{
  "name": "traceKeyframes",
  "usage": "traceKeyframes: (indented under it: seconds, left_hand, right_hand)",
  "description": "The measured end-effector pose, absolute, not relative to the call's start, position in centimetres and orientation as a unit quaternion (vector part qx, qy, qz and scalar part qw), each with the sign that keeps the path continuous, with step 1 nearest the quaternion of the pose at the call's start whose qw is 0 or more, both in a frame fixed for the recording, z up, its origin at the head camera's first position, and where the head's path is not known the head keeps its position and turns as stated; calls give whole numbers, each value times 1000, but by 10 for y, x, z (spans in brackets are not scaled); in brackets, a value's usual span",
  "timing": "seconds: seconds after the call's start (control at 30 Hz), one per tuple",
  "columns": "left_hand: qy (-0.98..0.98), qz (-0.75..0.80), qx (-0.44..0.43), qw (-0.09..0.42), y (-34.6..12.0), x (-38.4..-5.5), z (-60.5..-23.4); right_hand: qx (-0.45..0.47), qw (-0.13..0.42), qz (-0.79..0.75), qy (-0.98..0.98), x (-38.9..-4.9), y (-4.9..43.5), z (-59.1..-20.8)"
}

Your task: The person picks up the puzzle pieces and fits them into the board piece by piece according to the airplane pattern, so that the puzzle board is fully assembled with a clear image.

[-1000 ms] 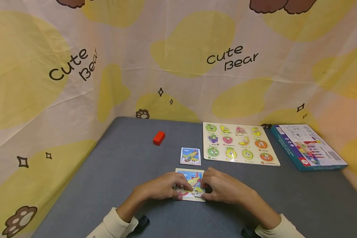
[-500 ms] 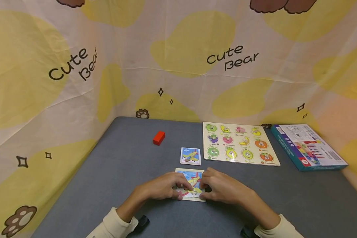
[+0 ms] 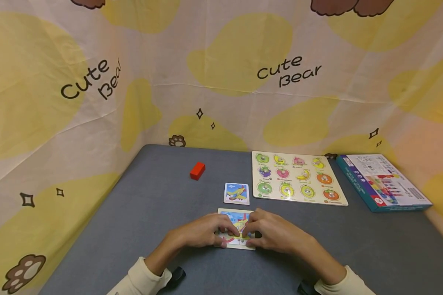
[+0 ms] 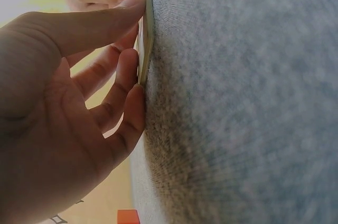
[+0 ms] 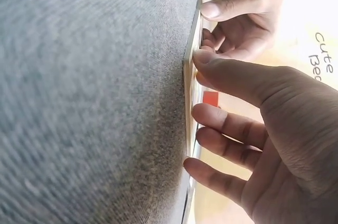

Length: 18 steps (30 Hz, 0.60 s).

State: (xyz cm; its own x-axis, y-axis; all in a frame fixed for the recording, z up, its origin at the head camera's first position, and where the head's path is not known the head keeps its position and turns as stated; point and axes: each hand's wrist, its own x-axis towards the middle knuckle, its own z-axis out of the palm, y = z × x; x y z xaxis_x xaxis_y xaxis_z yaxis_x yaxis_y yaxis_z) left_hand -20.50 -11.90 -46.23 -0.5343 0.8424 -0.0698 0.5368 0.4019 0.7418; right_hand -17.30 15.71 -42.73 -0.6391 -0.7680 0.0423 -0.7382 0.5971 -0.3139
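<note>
A small jigsaw puzzle (image 3: 233, 214) with a yellow-and-red airplane picture lies on the grey table in a pale frame. My left hand (image 3: 203, 231) holds its left side, thumb at the near left corner and index finger bent onto the picture. On the other side, my right hand (image 3: 278, 232) has thumb and fingertips on a puzzle piece (image 3: 242, 241) at the near right, level with the picture. The right wrist view shows the board's thin edge (image 5: 187, 97) beside the right fingertips. Fingers hide much of the picture.
Just beyond the puzzle lies an airplane picture card (image 3: 236, 194). A red block (image 3: 197, 171) sits farther back on the left. At the back right are a fruit board (image 3: 299, 178) and a teal-edged box (image 3: 385, 182). Patterned cloth (image 3: 221, 73) hangs behind the table (image 3: 147, 196).
My right fingers have shifted slightly left over the puzzle, and the near right piece has moved left with them. The left hand stays in place.
</note>
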Motion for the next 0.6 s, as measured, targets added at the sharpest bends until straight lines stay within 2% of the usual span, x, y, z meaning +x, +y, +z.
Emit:
traceKeyframes:
  seconds: [0.2,0.6]
  left_hand:
    - [817,331,404,244,-113,-191,-434]
    - [855,244,396,230,-108,-180,-427]
  right_hand:
    - [-405,59,-167,897,-173,158,-427]
    - [-378,45,-180,907,-172,166,-430]
